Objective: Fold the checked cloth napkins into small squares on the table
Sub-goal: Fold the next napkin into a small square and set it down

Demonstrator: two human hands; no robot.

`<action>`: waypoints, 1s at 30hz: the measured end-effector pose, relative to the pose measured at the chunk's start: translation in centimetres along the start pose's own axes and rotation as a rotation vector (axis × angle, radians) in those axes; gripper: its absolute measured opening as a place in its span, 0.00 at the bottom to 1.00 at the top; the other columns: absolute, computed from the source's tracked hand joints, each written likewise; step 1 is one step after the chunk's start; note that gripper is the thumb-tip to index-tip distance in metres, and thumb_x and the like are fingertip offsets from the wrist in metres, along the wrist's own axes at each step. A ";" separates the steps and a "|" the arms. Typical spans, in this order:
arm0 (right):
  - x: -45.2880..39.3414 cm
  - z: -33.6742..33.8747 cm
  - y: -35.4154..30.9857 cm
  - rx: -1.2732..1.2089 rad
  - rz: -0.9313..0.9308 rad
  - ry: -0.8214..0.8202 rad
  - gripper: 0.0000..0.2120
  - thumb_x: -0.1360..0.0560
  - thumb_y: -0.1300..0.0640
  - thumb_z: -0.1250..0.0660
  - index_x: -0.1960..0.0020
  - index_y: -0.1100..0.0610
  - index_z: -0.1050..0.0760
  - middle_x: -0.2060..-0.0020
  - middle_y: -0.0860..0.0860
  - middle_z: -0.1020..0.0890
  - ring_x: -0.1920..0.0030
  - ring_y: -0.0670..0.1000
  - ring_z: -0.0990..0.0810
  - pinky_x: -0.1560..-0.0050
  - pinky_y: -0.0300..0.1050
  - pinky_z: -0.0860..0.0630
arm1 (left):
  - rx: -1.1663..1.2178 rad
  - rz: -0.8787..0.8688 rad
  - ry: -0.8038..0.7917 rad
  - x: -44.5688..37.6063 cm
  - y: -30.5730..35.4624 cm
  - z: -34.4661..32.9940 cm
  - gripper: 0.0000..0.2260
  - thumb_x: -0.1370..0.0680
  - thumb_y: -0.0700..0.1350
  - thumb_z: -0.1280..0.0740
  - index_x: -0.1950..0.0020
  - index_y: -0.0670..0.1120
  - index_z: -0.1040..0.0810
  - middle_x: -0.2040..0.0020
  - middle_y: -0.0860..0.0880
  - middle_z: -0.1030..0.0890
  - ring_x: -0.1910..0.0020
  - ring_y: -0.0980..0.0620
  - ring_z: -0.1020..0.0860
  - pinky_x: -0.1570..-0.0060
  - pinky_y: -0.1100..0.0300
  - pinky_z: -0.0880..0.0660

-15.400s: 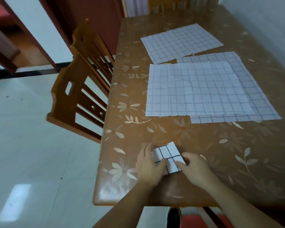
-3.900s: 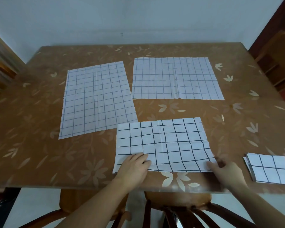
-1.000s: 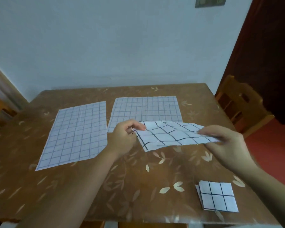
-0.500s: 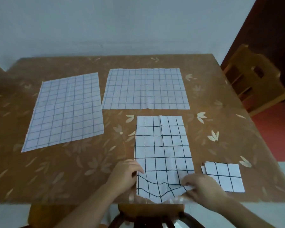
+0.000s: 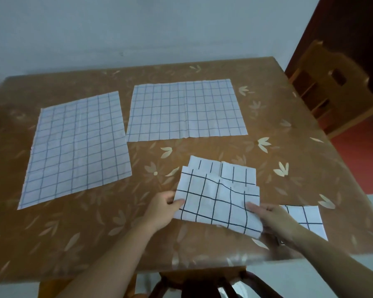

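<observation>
Half-folded checked napkin (image 5: 218, 201) lay near the surface's front edge, long axis left-right; left hand (image 5: 163, 208) pinched its left end, right hand (image 5: 271, 218) apparently gripped its right end.

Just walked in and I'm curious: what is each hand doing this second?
Left hand: closed, pinching the left edge of the half-folded napkin.
Right hand: gripping that napkin's right edge, fingers on top.

No readable text, labels, numbers or signs appear anywhere in view.
</observation>
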State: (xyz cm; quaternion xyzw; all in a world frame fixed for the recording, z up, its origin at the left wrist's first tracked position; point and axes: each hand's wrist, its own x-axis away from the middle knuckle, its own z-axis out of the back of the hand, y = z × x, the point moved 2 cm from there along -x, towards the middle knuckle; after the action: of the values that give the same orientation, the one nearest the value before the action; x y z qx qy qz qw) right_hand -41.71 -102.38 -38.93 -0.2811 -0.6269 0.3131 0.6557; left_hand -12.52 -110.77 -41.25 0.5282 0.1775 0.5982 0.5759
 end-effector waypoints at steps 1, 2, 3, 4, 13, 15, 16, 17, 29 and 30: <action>-0.3 -0.2 -0.1 -0.015 -0.010 0.011 0.19 0.28 0.42 0.30 0.59 0.59 0.16 0.68 0.49 0.16 0.70 0.46 0.18 0.71 0.34 0.26 | -0.006 -0.006 0.016 -0.4 0.2 -0.2 0.05 0.22 0.45 0.32 0.51 0.50 0.16 0.56 0.56 0.14 0.57 0.58 0.17 0.53 0.56 0.20; -0.6 -0.2 -0.1 -0.025 0.007 0.019 0.22 0.29 0.39 0.31 0.55 0.58 0.16 0.62 0.50 0.14 0.63 0.48 0.15 0.67 0.36 0.23 | -0.008 -0.013 0.033 -0.7 0.4 -0.3 0.05 0.22 0.45 0.33 0.52 0.50 0.16 0.57 0.55 0.14 0.58 0.57 0.17 0.55 0.56 0.21; -0.9 -0.3 -0.1 -0.046 0.034 0.031 0.23 0.31 0.38 0.30 0.52 0.57 0.16 0.57 0.51 0.13 0.57 0.50 0.14 0.62 0.38 0.21 | 0.003 -0.013 0.046 -1.0 0.5 -0.4 0.05 0.22 0.45 0.33 0.53 0.49 0.16 0.58 0.54 0.14 0.58 0.56 0.17 0.57 0.56 0.22; -1.2 -0.4 0.0 -0.074 0.069 0.036 0.21 0.32 0.39 0.28 0.50 0.55 0.16 0.54 0.51 0.13 0.54 0.51 0.14 0.58 0.41 0.20 | 0.018 -0.005 0.053 -1.3 0.6 -0.4 0.06 0.22 0.45 0.33 0.54 0.48 0.17 0.58 0.52 0.14 0.58 0.54 0.17 0.57 0.55 0.23; -2.0 -1.8 3.5 0.017 0.081 0.252 0.04 0.29 0.56 0.26 0.62 0.50 0.15 0.63 0.47 0.14 0.61 0.45 0.15 0.64 0.35 0.23 | -0.100 0.010 0.012 -2.2 0.2 0.3 0.07 0.23 0.56 0.34 0.54 0.54 0.21 0.65 0.56 0.20 0.65 0.60 0.23 0.62 0.63 0.29; -2.4 -1.5 3.6 -0.011 0.054 0.280 0.02 0.29 0.57 0.26 0.60 0.54 0.15 0.61 0.49 0.13 0.59 0.48 0.14 0.57 0.44 0.21 | -0.044 0.024 -0.058 -2.0 0.1 0.5 0.05 0.24 0.52 0.31 0.49 0.59 0.23 0.60 0.63 0.17 0.60 0.64 0.19 0.64 0.67 0.26; -2.5 -1.5 3.6 -0.013 0.047 0.291 0.02 0.29 0.58 0.26 0.60 0.55 0.15 0.61 0.49 0.13 0.59 0.49 0.14 0.55 0.46 0.21 | -0.013 0.027 -0.093 -1.9 0.1 0.5 0.10 0.25 0.49 0.30 0.47 0.61 0.25 0.58 0.64 0.17 0.59 0.64 0.18 0.65 0.69 0.25; -2.6 -1.4 3.6 -0.015 0.039 0.300 0.02 0.29 0.58 0.26 0.59 0.55 0.15 0.61 0.49 0.13 0.59 0.49 0.14 0.54 0.46 0.20 | 0.003 0.032 -0.113 -1.8 0.1 0.6 0.14 0.25 0.47 0.29 0.45 0.62 0.26 0.56 0.63 0.16 0.57 0.62 0.17 0.65 0.69 0.24; -3.3 -0.1 2.1 0.104 0.027 0.487 0.07 0.27 0.54 0.28 0.62 0.56 0.17 0.70 0.43 0.16 0.65 0.44 0.17 0.69 0.37 0.27 | -0.089 0.017 -0.045 -1.3 -0.8 0.1 0.28 0.26 0.47 0.27 0.29 0.58 0.35 0.58 0.55 0.16 0.58 0.61 0.18 0.61 0.69 0.26; -3.4 0.0 1.9 0.106 0.023 0.508 0.09 0.27 0.53 0.28 0.64 0.56 0.18 0.72 0.42 0.17 0.67 0.42 0.18 0.71 0.35 0.28 | -0.087 0.012 -0.030 -1.2 -0.9 0.0 0.29 0.26 0.47 0.27 0.29 0.57 0.35 0.59 0.55 0.16 0.58 0.61 0.18 0.60 0.69 0.26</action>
State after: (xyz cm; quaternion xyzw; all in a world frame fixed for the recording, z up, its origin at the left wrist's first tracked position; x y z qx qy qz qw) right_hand -41.87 -103.74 -42.59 -0.3230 -0.4216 0.2721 0.8025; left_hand -12.38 -111.57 -42.52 0.5127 0.1392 0.6009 0.5973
